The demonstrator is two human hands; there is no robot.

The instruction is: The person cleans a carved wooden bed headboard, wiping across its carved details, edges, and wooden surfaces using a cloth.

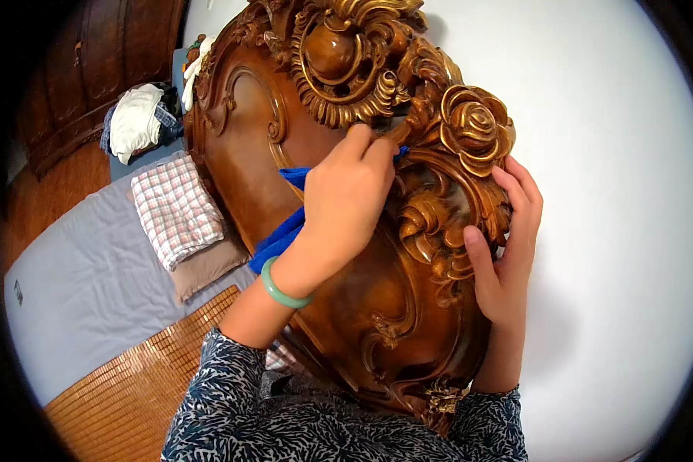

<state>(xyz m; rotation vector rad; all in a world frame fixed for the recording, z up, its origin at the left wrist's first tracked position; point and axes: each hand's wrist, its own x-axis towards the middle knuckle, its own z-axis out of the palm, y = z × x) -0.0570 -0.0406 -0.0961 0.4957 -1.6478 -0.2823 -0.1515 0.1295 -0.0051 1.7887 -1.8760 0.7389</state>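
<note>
A carved wooden headboard [242, 108] with gilded scrollwork fills the middle of the head view. My left hand [350, 189], with a green bangle on the wrist, is closed around a blue cloth [285, 239]. Its fingertips press into the carving below the round boss, and part of the cloth hangs out under the palm. My right hand [512, 246] holds the headboard's outer edge beside the carved rose [477, 127]. Its thumb lies on the near side of the scrollwork; the other fingers reach up along the edge by the rose.
Left of the headboard is a bed with a grey sheet [92, 246] and a bamboo mat [138, 377]. A checked folded cloth [179, 208] lies on a beige pillow [208, 269]. Clothes [135, 123] are piled farther back, near a dark wooden cabinet [92, 61]. A white wall [616, 192] stands close on the right.
</note>
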